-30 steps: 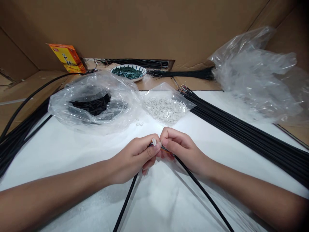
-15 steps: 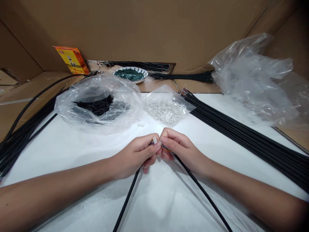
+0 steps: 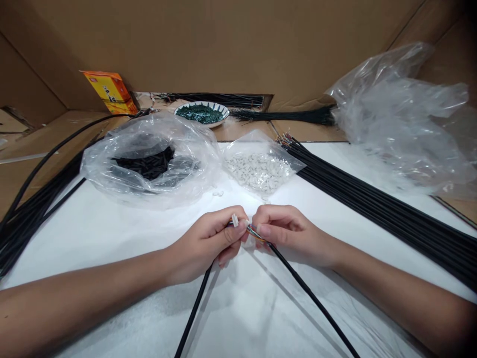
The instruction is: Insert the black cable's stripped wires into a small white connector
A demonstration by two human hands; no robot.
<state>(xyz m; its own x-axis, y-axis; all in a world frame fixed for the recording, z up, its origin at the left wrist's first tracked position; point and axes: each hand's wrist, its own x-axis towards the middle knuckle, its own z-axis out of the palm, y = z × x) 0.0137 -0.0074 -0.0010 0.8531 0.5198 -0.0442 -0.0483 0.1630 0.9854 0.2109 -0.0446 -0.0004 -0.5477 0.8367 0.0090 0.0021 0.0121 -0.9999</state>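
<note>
Here, left hand point(image 3: 204, 243) pinching one small white plastic connector point(image 3: 234, 220), right hand point(image 3: 290, 231) pinching thin multicoloured wires point(image 3: 255, 232), seemingly two black cable runs point(image 3: 194, 309) trailing downward

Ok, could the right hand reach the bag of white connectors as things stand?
Probably yes, once it lets go. The right hand is pinching the coloured wires at the end of a black cable, and the plastic bag of small white connectors lies just ahead of it, with nothing visible in the way.
</note>
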